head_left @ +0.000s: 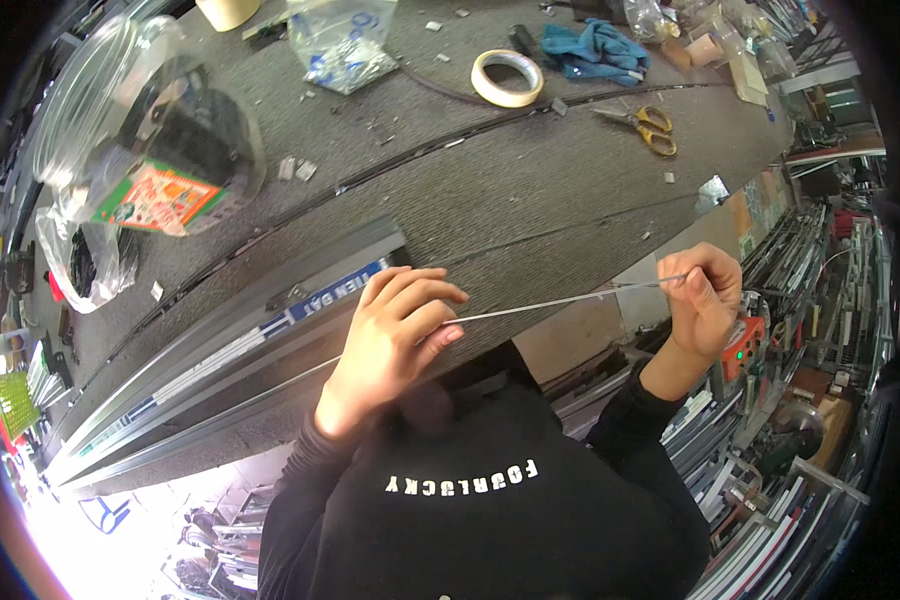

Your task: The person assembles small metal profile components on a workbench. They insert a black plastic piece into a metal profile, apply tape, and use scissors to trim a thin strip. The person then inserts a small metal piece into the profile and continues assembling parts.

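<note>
Centre of the frame: both hands are on a thin pale strip [560, 299], stretched taut between them just off the near edge of the grey carpeted surface [530, 190]. The left hand [395, 335] has its fingers [425, 300] curled over the strip's left end, closed narrow around it. The right hand [705, 300], at middle right, pinches the other end between thumb and fingertips, held up a little higher.

How far along? My read: the strip is free and pulled straight, but it is not seated in anything yet. The long grey metal profile [230, 350] lies diagonally across the lower left of the surface, and the strip's left end sits just beside its upper end. Whether they touch there, I cannot tell; the left hand hides it.

Now the containers. Upper left, a big clear plastic jar [140, 120] lies on its side with dark contents behind a colourful label. Below it, a clear plastic bag [85, 260] holds something dark. At top centre, another clear bag [340, 45] carries small blue-and-white bits. Nearby at the top: a roll of tape [508, 78], yellow-handled scissors [642, 128], a blue cloth [595, 48].
</note>
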`<action>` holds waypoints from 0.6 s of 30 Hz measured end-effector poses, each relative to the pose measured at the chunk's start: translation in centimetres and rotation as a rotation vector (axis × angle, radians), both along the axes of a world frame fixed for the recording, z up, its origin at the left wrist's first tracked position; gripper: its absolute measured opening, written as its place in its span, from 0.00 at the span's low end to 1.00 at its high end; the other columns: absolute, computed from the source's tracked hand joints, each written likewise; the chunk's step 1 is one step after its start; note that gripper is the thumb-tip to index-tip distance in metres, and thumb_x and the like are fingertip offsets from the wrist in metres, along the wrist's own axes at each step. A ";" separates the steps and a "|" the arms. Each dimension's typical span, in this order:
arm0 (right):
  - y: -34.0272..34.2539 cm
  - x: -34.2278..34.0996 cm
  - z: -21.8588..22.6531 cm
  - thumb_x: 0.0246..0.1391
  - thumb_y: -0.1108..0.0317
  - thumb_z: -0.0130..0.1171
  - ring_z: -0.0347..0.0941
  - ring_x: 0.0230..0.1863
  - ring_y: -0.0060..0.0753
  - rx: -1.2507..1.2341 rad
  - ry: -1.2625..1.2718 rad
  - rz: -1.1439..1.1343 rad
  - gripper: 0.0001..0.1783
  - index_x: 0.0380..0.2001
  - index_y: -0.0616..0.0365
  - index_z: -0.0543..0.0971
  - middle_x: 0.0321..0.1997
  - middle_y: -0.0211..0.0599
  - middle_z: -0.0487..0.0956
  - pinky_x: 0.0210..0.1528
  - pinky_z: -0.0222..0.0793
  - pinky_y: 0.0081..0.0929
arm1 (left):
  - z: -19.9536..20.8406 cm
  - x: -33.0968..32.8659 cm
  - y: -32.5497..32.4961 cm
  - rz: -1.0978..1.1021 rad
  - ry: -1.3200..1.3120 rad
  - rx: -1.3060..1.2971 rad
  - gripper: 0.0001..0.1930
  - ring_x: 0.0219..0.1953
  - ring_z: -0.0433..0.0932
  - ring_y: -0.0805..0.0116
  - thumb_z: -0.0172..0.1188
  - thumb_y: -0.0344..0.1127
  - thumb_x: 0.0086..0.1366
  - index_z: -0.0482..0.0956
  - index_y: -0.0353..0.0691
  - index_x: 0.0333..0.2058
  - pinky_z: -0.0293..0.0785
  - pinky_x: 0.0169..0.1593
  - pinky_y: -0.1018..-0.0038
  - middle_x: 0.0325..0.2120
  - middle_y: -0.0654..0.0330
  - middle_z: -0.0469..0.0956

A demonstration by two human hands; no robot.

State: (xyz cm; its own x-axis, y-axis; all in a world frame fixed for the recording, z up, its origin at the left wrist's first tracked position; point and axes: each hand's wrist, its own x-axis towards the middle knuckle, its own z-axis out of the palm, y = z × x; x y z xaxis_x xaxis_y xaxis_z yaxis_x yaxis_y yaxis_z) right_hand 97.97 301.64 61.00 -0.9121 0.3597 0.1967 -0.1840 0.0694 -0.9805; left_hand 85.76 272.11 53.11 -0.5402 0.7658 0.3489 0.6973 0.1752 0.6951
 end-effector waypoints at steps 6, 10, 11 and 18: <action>14.5 -0.3 0.7 0.56 0.62 0.67 0.70 0.26 0.16 0.259 -0.170 0.112 0.15 0.25 0.64 0.79 0.25 0.31 0.79 0.32 0.62 0.15 | -0.5 0.2 7.1 0.318 0.090 -0.130 0.05 0.42 0.80 0.60 0.62 0.32 0.62 0.81 0.43 0.37 0.70 0.49 0.64 0.34 0.63 0.82; 24.5 -3.3 -1.0 0.56 0.61 0.66 0.71 0.28 0.17 0.331 -0.371 0.006 0.15 0.26 0.63 0.80 0.26 0.28 0.79 0.33 0.65 0.19 | -2.3 -0.1 11.0 0.577 0.088 -0.325 0.10 0.42 0.78 0.58 0.60 0.25 0.60 0.81 0.44 0.39 0.70 0.49 0.64 0.38 0.62 0.80; 26.2 -4.4 -2.1 0.56 0.61 0.66 0.71 0.28 0.18 0.405 -0.416 0.023 0.15 0.27 0.63 0.80 0.26 0.28 0.79 0.33 0.66 0.21 | -2.8 -0.3 11.8 0.624 0.102 -0.359 0.10 0.43 0.77 0.59 0.61 0.24 0.60 0.81 0.44 0.39 0.69 0.49 0.64 0.40 0.61 0.80; 30.6 -8.5 -11.1 0.56 0.59 0.65 0.79 0.30 0.28 0.739 -0.824 0.343 0.16 0.30 0.63 0.84 0.25 0.39 0.82 0.35 0.71 0.30 | -3.0 0.7 14.4 0.804 -0.002 -0.491 0.24 0.63 0.64 0.48 0.65 0.25 0.55 0.76 0.46 0.52 0.60 0.65 0.54 0.58 0.52 0.68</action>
State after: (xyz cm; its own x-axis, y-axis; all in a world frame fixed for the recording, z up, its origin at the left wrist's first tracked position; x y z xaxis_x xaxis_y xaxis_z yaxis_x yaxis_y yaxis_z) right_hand 89.44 332.21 49.93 -0.8888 0.1144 -0.4439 0.3722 0.7454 -0.5530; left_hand 86.43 286.53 50.11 -0.9709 0.2242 0.0844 0.2388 0.8771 0.4167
